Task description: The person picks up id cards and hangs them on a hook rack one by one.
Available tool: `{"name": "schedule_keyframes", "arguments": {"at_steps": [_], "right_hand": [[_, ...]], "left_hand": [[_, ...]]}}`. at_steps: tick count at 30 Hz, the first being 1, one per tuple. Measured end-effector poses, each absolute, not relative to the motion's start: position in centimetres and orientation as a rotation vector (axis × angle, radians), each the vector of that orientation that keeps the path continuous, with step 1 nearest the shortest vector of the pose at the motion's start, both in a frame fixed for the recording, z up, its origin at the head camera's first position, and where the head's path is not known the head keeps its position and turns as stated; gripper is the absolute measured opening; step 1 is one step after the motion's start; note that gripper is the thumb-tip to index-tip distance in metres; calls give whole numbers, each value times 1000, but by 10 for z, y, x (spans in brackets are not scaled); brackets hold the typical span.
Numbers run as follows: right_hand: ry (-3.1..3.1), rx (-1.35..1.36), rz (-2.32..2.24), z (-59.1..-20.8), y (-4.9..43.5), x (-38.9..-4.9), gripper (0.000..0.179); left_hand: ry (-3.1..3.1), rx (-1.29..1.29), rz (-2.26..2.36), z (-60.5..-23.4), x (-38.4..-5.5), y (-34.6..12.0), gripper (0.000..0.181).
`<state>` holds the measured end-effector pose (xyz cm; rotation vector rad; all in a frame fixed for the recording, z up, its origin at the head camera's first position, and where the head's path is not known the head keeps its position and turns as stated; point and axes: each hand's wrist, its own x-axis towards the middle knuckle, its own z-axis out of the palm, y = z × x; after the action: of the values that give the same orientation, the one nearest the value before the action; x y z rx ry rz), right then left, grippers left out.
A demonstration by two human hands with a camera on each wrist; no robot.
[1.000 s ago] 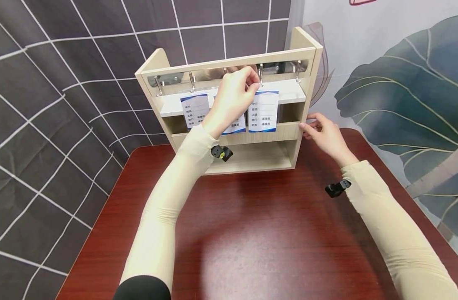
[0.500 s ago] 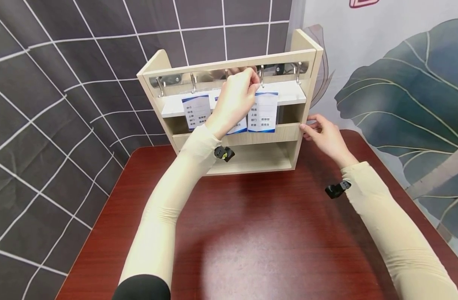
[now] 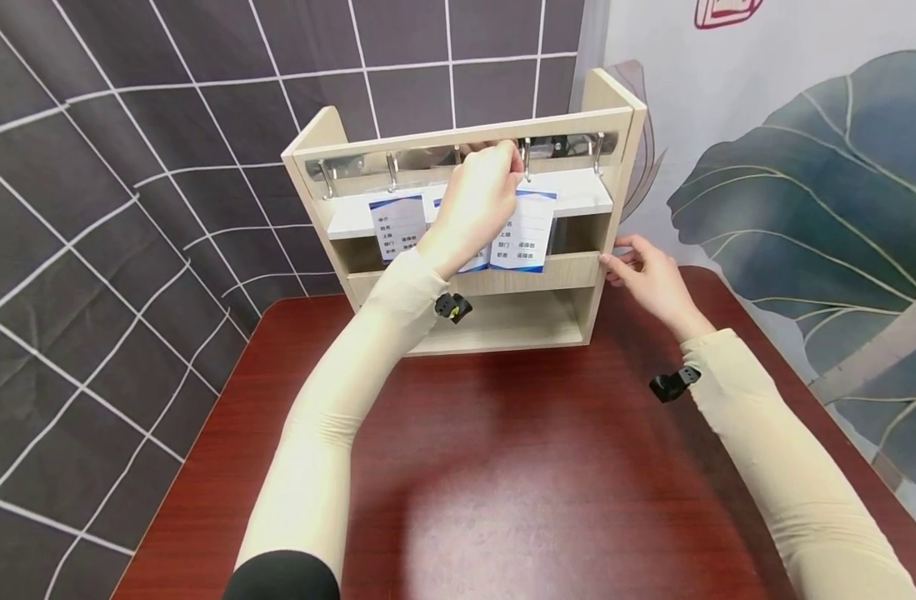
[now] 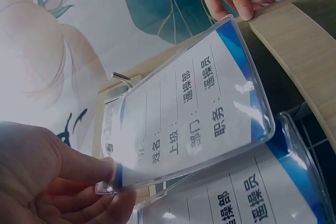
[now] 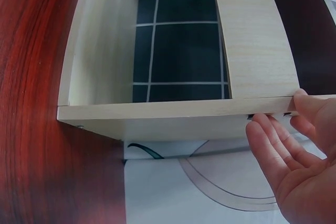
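My left hand [image 3: 478, 200] pinches the upper corner of a white and blue ID badge [image 4: 184, 103] in a clear plastic sleeve, thumb on its face. Right beside that badge, a metal hook [image 4: 123, 80] shows in the left wrist view. A second badge [image 4: 210, 198] hangs behind and below it, mostly covered by my left hand in the head view. Another badge [image 3: 399, 227] hangs further left. With my right hand [image 3: 647, 275] I grip the side panel of the wooden shelf [image 5: 184, 109], thumb at its front edge and fingers against its outer face.
A metal strip with several hooks [image 3: 392, 171] runs along the shelf's top front. Below it are a white ledge [image 3: 585, 192] and a lower compartment [image 3: 525, 317]. The shelf stands at the back of a red-brown table [image 3: 503, 467], before a grey gridded backdrop [image 3: 300, 100].
The badge in my left hand has tilted, its lower end swinging a little left. My left hand has moved slightly right. The right hand keeps its grip on the shelf.
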<state>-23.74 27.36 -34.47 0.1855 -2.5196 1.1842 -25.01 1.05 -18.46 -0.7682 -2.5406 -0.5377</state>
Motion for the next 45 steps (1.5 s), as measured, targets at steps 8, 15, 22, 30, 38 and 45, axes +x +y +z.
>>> {"name": "schedule_keyframes", "arguments": {"at_steps": [8,15,22,30,38,45], "right_hand": [[-2505,183,1190,-349,273,-237,39],[-2505,181,1201,-347,272,-237,39],[-2512,213,1206,-349,270,-237,40],[-2533,222,1174,-346,270,-234,42],[-2525,209,1178,-343,270,-236,42],[-2525,189,1167,-349,270,-235,42]], "left_hand": [[-2519,-746,-437,-188,-244,14,12],[-2545,-699,-495,-189,-245,17,14],[-2533,-685,-596,-196,-251,13,12],[-2469,-797,-722,-195,-256,3,9],[-2452,-809,-750,-191,-257,2,12],[-2438,-841,-700,-195,-254,0,16]]}}
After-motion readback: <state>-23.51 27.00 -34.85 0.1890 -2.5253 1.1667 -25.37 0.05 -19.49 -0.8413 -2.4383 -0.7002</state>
